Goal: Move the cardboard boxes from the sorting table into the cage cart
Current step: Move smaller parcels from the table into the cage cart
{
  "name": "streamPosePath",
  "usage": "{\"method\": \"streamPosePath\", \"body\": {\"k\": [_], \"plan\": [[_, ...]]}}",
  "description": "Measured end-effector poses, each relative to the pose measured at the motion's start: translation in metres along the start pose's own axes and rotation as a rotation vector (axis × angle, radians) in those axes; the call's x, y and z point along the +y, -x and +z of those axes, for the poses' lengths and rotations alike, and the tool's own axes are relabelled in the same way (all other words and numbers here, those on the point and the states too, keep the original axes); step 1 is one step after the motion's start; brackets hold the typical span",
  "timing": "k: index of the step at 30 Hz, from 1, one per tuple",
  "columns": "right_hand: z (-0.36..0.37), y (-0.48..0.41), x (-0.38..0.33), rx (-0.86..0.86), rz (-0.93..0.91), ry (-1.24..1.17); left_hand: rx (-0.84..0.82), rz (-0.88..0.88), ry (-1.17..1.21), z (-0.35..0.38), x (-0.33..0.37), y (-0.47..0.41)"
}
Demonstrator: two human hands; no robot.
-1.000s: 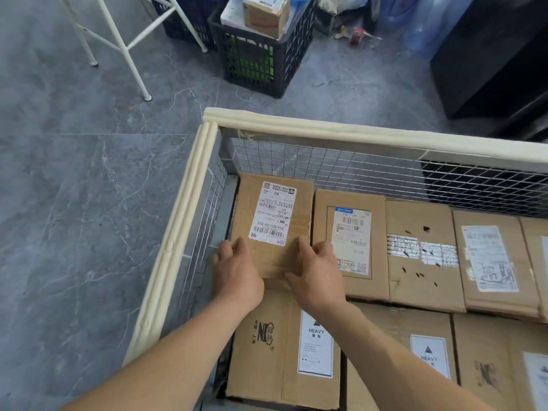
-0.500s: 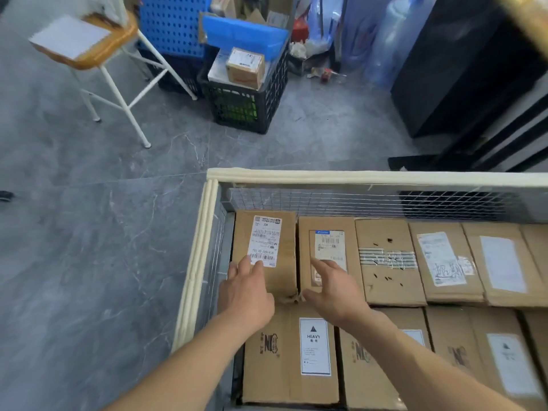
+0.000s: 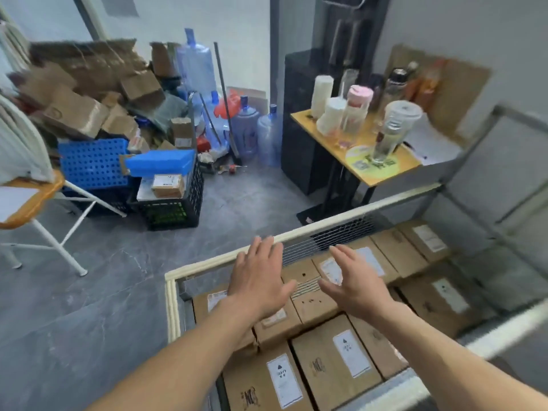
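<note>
- Lengthwise, the boxes [image 3: 320, 348] are laid flat in rows inside the cart [image 3: 207, 264], with long axes running near to far.
- Brown cardboard with white labels is seen; one label is marked HEAVY.
- The left hand [image 3: 258, 280] and right hand [image 3: 355, 284] are held open, fingers spread, above the far-left boxes, with nothing gripped.

Bare forearms, unsleeved from the six o'clock edge, end in a bare left hand [image 3: 258, 284] and right hand [image 3: 358, 287].
</note>
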State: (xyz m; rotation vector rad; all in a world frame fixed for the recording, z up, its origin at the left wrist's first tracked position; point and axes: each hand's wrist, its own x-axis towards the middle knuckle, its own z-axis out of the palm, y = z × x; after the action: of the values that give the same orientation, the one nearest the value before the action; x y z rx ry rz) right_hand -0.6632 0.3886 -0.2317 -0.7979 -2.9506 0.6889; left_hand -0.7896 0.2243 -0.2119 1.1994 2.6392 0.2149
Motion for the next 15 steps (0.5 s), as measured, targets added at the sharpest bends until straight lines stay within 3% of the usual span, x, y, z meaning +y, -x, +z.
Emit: {"method": "streamPosePath", "body": {"k": [10,15], "plan": [[-0.165,0.134,0.057,0.399,0.264,0.195,0.175,0.432,-0.033,-0.089,0.166,0.01],[-0.224,0.209,0.102,0.466,0.419,0.29,0.256,0.594,-0.064,-0.106,0.263,0.027]]}}
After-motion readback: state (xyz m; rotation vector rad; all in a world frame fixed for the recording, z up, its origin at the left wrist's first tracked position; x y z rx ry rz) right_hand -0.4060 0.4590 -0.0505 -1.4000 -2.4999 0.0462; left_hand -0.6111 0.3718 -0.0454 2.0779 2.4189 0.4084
